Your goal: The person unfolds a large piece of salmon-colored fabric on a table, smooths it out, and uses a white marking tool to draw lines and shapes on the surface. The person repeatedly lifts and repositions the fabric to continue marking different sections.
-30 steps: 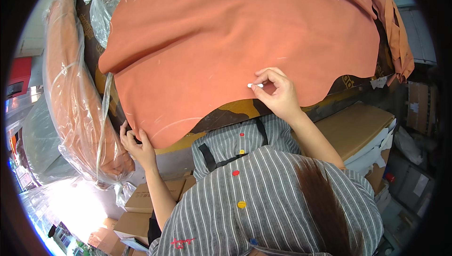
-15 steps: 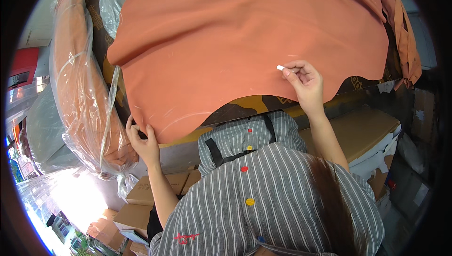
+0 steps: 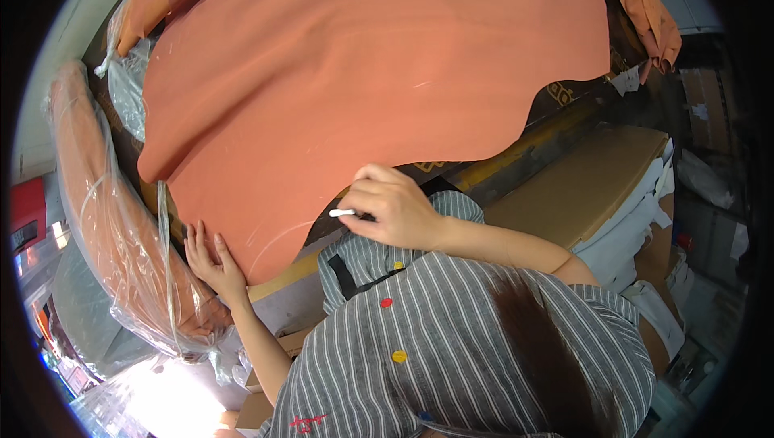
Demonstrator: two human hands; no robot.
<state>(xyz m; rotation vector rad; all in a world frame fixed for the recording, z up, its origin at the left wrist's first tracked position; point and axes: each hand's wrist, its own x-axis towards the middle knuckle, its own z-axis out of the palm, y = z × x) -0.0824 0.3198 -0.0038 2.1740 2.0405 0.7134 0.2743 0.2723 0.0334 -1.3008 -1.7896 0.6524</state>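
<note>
White stick point(image 3: 342, 213), pinched by the right hand point(image 3: 395, 208), has moved leftward along the orange sheet point(image 3: 347, 91); left hand point(image 3: 219, 270) spread on its corner.

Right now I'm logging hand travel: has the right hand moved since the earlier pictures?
Yes: against the wrapped roll, the right hand has moved left, closer to it, and nearer the left hand too.

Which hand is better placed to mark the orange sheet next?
Right hand, likely: it pinches the white stick by the orange sheet; the left hand, spread at the sheet's corner, shows no stick.
</note>
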